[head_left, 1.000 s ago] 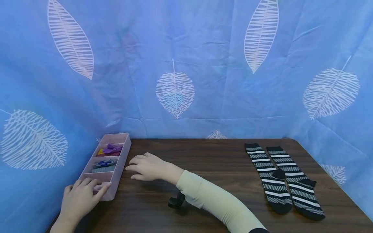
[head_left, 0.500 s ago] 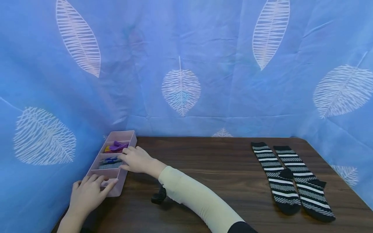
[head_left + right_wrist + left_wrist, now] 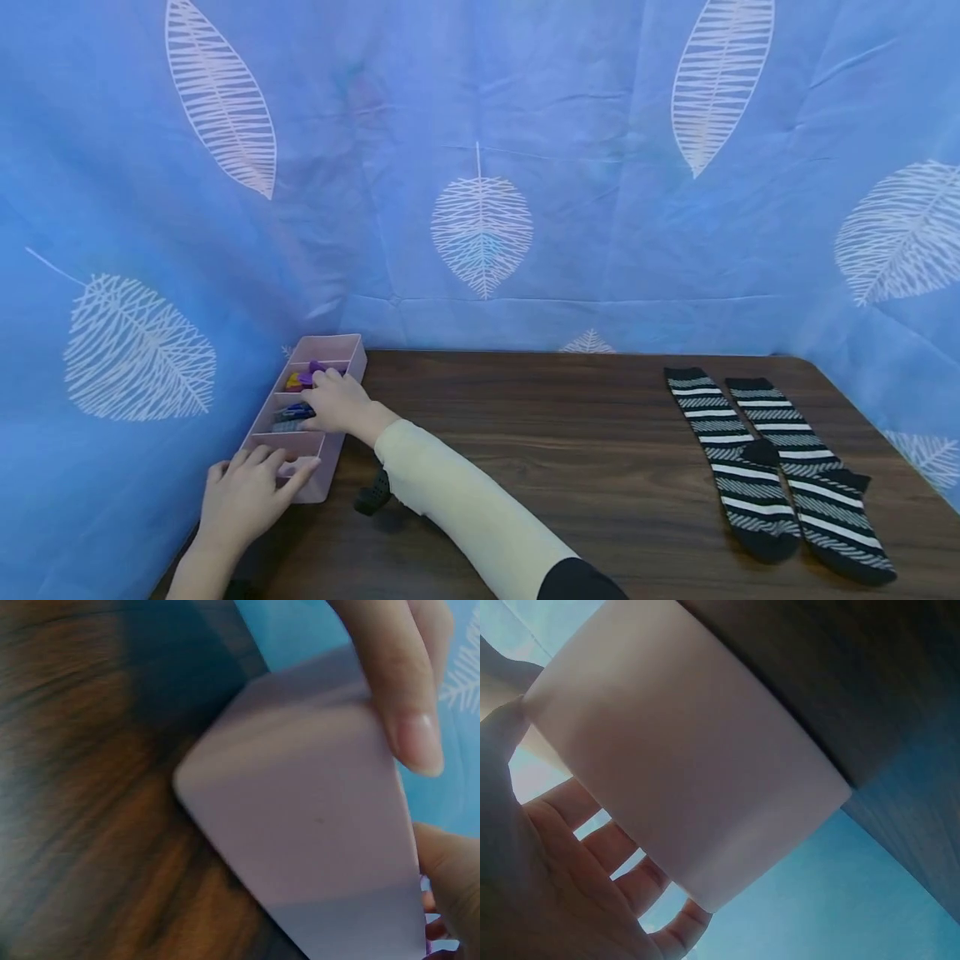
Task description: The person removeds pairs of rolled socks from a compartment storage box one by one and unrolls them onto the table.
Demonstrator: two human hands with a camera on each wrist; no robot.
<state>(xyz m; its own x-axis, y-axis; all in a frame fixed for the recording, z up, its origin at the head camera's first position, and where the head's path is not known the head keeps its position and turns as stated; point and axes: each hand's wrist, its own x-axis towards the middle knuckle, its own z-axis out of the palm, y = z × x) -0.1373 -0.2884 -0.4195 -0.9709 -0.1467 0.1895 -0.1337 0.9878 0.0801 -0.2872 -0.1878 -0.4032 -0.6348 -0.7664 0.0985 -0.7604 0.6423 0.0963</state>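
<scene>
In the head view, the pink divided organizer box [image 3: 327,475] lies at lower left, its long axis running upward; the left hand [image 3: 243,497] is at its near end, the right hand [image 3: 341,404] over its middle; in the left wrist view, the left hand grips the end rim; in the right wrist view, right-hand finger and thumb stand apart at right, nothing visible between.

The left hand [image 3: 247,497] is spread palm-down, its thumb [image 3: 302,478] apart from the fingers [image 3: 259,456]. The sleeved right forearm [image 3: 465,504] slants leftward to the right hand [image 3: 341,405], whose partly hidden fingers seem loosely bent.
</scene>
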